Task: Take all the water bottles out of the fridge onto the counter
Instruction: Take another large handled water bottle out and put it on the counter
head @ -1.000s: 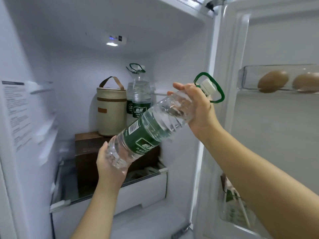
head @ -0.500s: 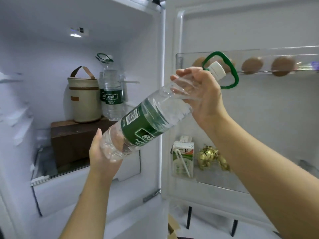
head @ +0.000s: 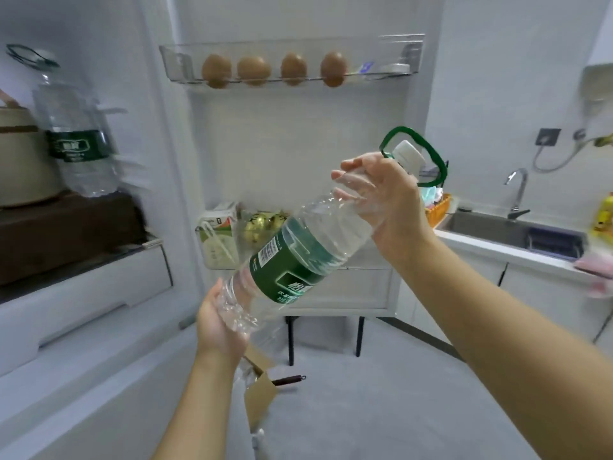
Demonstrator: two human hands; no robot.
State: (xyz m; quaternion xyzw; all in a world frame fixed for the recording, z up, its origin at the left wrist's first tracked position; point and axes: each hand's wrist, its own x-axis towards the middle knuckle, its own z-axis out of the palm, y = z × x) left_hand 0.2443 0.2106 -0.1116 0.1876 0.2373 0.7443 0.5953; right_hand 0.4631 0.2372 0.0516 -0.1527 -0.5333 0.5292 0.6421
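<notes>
Two hands hold one tilted water bottle (head: 298, 257) in front of the open fridge door (head: 298, 127): the left hand (head: 219, 322) cups its base, and the right hand (head: 388, 200) wraps its neck below the white cap (head: 408, 154). A second bottle (head: 76, 137) stands inside the fridge (head: 99, 287) at far left, well apart from the table (head: 481, 244) at right.

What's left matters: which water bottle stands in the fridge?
The far-left bottle, upright on the brown box; the other bottle is tilted between left hand and right hand.
</notes>
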